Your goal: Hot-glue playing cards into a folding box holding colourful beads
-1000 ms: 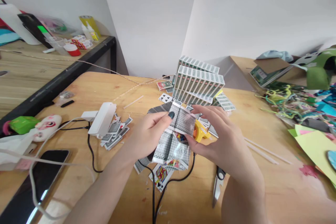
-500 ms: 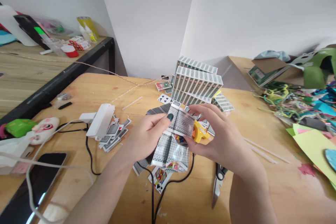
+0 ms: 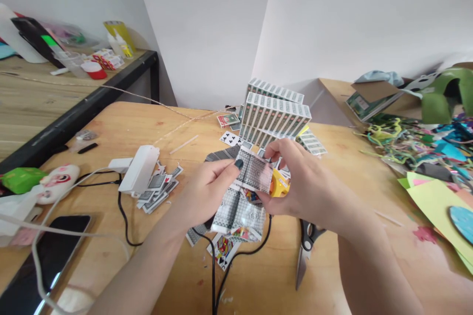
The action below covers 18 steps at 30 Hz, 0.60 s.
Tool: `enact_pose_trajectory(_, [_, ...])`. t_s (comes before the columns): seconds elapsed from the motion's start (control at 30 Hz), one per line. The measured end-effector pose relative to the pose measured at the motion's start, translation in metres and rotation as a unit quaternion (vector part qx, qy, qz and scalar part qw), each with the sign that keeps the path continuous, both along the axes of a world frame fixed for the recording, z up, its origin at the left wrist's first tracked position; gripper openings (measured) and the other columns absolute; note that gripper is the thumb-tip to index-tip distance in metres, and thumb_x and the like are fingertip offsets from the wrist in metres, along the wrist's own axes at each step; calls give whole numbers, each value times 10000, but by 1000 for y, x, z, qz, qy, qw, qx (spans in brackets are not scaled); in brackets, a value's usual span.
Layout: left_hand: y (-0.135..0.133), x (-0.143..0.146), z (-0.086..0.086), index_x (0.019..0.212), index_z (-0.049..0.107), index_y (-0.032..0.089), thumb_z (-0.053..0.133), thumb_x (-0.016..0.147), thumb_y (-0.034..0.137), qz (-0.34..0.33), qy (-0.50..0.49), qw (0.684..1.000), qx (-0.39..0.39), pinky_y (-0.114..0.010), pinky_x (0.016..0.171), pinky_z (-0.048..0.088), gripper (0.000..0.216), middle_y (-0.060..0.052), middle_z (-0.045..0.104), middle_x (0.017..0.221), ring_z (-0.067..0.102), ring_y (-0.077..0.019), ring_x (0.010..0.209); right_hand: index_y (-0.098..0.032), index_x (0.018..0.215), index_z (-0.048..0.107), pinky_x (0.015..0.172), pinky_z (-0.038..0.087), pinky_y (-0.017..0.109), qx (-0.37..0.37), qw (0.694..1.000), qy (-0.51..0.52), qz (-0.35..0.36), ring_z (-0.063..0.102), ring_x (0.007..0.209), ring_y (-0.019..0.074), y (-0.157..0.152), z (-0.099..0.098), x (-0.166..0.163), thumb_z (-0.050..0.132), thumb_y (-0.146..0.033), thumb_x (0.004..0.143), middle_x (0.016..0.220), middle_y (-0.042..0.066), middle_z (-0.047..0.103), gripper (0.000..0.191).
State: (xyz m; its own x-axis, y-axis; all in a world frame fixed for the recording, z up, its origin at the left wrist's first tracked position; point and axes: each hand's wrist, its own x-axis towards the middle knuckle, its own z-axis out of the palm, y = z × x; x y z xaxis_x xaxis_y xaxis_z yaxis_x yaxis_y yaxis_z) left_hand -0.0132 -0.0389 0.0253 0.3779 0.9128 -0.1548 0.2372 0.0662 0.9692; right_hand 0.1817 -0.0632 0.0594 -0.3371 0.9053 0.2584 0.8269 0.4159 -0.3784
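Note:
Joined playing cards with grey patterned backs form a folded piece above the middle of the table, its coloured faces showing in the gaps. My left hand grips its left side, thumb with dark nail polish pressed on top. On the opposite side, my right hand pinches the upper card's right edge between thumb and fingers. Partly hidden behind the right hand is a yellow tool, apparently a glue gun. A picture card lies face up under the piece. Scissors rest below my right wrist.
Stacked card boxes rise behind my hands. Loose cards lie beside a white power adapter at left. Black cables run toward the front edge, and a phone sits front left. Coloured paper and scraps cover the right.
My right hand's fingers have bent closer around the card's edge and its forearm has swung outward to the right. The left hand keeps its hold. The view has shifted slightly.

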Motion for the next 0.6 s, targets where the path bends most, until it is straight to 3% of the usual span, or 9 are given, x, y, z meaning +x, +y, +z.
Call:
enact_pose_trajectory(0.33, [-2, -1, -2, 707, 493, 183, 436, 887, 407, -14, 13, 1000, 8, -229, 518, 292, 293, 36, 414, 633, 370, -107, 585, -215, 962, 373, 636, 446, 255, -6, 1000, 8, 15, 510, 734, 133, 3, -3, 3, 649, -250, 623, 876, 10, 515, 438])
enact_pose_trajectory(0.6, [-1, 0, 1, 652, 427, 187, 434, 888, 392, -12, 0, 1000, 13, -230, 507, 277, 312, 41, 373, 610, 340, -103, 573, -203, 953, 365, 711, 469, 332, 64, 995, -50, 55, 504, 827, 203, 3, 1, -6, 590, -213, 624, 894, 60, 500, 398])
